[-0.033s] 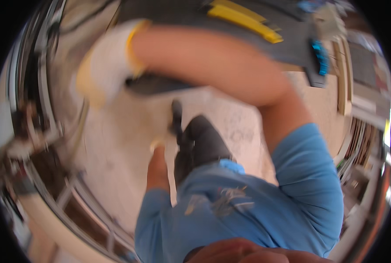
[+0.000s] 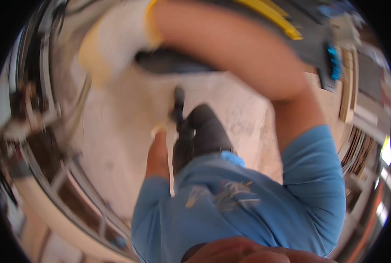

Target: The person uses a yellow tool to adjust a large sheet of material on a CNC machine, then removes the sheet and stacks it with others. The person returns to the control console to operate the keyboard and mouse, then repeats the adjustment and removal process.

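My right arm reaches across the upper part of the view toward the left. My right hand point(image 2: 116, 41) wears a white work glove with yellow fingertips and a yellow cuff. Motion smears its fingers, so whether they grip anything is not visible. Close beside that forearm is a dark, long shape point(image 2: 173, 62), partly covered by the arm. My left arm hangs down at my side. Of my left hand point(image 2: 159, 129) only a pale glove cuff shows at the wrist; the fingers are hidden.
A dark surface with a yellow strip-shaped piece point(image 2: 274, 15) lies at the far right, near a bright blue object point(image 2: 334, 62). Metal-framed racks point(image 2: 68, 179) line the left. Stacked boards point(image 2: 358, 149) stand on the right. Pale floor point(image 2: 116, 144) lies below.
The view has shifted slightly; my right forearm and the yellow piece sit higher and farther right in the picture. My left arm still hangs down.
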The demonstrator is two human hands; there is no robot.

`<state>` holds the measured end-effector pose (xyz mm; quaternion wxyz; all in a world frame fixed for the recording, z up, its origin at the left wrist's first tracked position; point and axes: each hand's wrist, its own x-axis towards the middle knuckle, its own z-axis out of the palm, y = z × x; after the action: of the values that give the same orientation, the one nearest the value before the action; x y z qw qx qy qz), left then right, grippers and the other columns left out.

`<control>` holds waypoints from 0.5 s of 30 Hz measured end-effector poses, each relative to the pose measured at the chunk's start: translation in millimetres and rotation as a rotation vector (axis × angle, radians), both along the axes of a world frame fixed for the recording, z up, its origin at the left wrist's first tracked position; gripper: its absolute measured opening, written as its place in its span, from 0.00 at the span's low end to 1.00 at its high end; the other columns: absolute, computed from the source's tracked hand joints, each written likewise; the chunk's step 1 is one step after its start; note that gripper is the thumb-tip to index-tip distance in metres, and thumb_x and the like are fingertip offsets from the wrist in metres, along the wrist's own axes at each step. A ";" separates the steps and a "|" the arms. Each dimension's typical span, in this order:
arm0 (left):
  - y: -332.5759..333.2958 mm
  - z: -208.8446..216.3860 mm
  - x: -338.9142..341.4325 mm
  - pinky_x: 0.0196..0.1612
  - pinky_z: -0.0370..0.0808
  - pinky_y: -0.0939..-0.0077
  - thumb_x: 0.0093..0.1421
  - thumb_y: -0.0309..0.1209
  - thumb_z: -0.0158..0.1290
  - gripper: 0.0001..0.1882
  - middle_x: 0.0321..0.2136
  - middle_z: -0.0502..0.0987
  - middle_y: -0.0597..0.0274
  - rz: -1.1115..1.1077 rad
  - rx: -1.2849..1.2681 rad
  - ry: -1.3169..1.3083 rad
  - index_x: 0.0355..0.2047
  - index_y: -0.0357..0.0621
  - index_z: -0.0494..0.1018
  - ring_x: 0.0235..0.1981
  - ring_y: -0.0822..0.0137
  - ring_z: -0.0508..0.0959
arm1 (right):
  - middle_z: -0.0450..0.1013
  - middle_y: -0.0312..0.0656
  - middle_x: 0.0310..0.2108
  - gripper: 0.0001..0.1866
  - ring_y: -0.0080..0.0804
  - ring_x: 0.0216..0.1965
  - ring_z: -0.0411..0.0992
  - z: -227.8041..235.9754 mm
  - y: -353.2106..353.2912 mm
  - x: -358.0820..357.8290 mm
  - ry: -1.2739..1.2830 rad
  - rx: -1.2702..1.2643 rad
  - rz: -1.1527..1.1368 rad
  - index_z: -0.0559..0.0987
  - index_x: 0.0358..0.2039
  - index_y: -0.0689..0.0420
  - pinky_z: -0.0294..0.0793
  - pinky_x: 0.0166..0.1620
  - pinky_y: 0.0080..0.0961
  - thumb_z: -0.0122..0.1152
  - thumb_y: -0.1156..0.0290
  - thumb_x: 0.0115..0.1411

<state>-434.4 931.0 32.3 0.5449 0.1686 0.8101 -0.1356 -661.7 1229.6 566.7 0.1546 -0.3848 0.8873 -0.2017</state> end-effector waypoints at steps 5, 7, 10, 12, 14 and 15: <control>35.3 27.5 28.3 0.58 0.75 0.52 0.63 0.40 0.53 0.20 0.59 0.79 0.61 0.155 -0.067 -0.051 0.56 0.61 0.81 0.61 0.56 0.77 | 0.78 0.55 0.33 0.21 0.51 0.32 0.74 -7.8 12.0 -5.9 -0.016 -0.188 0.288 0.83 0.32 0.62 0.71 0.38 0.43 0.57 0.55 0.66; 37.5 36.5 29.3 0.58 0.75 0.53 0.63 0.41 0.54 0.21 0.59 0.78 0.61 0.146 -0.082 -0.062 0.56 0.61 0.80 0.62 0.57 0.77 | 0.78 0.56 0.33 0.21 0.55 0.32 0.73 3.1 16.3 1.2 0.190 -0.060 0.152 0.82 0.32 0.63 0.72 0.39 0.44 0.57 0.54 0.66; 30.2 41.9 30.1 0.57 0.77 0.54 0.61 0.42 0.55 0.21 0.58 0.80 0.62 0.198 -0.061 -0.012 0.55 0.60 0.81 0.60 0.56 0.78 | 0.78 0.56 0.34 0.21 0.55 0.34 0.74 15.8 13.6 10.1 0.084 0.123 0.002 0.82 0.32 0.62 0.73 0.41 0.45 0.57 0.54 0.66; 21.3 43.4 29.9 0.54 0.78 0.53 0.60 0.43 0.57 0.20 0.55 0.81 0.61 0.279 0.001 0.038 0.52 0.59 0.83 0.58 0.56 0.80 | 0.78 0.57 0.36 0.22 0.54 0.37 0.75 13.8 6.0 8.7 0.009 0.037 0.070 0.83 0.35 0.62 0.73 0.43 0.44 0.57 0.53 0.66; 10.9 49.0 29.0 0.52 0.79 0.53 0.58 0.45 0.59 0.20 0.54 0.82 0.59 0.183 -0.013 0.024 0.50 0.58 0.84 0.55 0.56 0.82 | 0.79 0.56 0.39 0.22 0.54 0.40 0.76 8.6 -1.3 6.5 -0.032 0.033 0.052 0.84 0.37 0.61 0.74 0.45 0.44 0.57 0.52 0.65; 5.7 54.9 30.6 0.52 0.80 0.54 0.57 0.46 0.61 0.21 0.53 0.82 0.58 0.155 0.021 0.084 0.49 0.57 0.85 0.55 0.57 0.82 | 0.79 0.55 0.40 0.22 0.53 0.42 0.76 6.8 -3.2 7.2 -0.026 0.064 0.003 0.84 0.39 0.60 0.74 0.47 0.43 0.57 0.52 0.64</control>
<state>-403.8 936.7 87.2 0.5175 0.1055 0.8442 -0.0914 -654.5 1226.5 573.5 0.1787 -0.3781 0.8907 -0.1782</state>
